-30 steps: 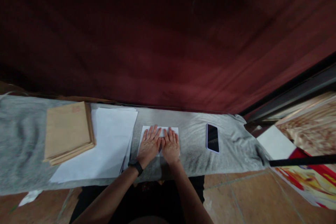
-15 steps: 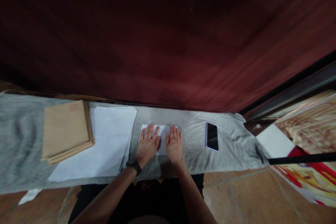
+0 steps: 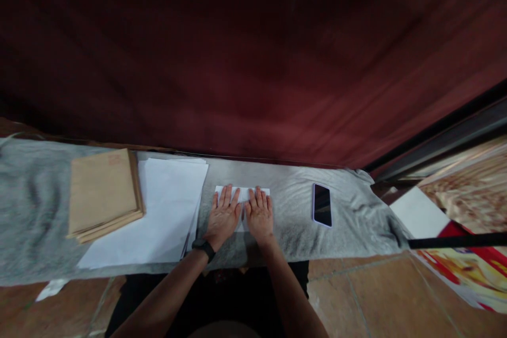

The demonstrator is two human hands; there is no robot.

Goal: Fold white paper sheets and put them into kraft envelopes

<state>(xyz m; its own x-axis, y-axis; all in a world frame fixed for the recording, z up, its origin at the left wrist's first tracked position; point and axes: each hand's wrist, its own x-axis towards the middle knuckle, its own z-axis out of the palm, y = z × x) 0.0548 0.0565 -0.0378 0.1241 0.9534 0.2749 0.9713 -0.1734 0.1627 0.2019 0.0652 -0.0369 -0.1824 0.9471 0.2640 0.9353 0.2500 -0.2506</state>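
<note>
A small white piece of paper (image 3: 243,193), seemingly folded, lies on the grey cloth under both of my hands, which hide most of it. Flat on its left part rests my left hand (image 3: 223,217), fingers stretched out, with a dark watch (image 3: 203,249) on the wrist. My right hand (image 3: 260,215) lies flat on the right part, fingers extended and a little apart. Only a narrow strip of the paper shows between the two thumbs. Left of my hands are large white sheets (image 3: 170,206) in a loose stack.
Brown envelopes (image 3: 103,190) lie stacked partly over the white sheets. To the right is a phone (image 3: 322,205) with a dark screen on the grey cloth (image 3: 356,216). A dark red panel (image 3: 253,74) rises behind. A colourful printed box (image 3: 467,269) stands at the far right.
My right hand has slid left across the paper, closer to my left hand. My left hand stays nearly in place. The whole view has shifted slightly.
</note>
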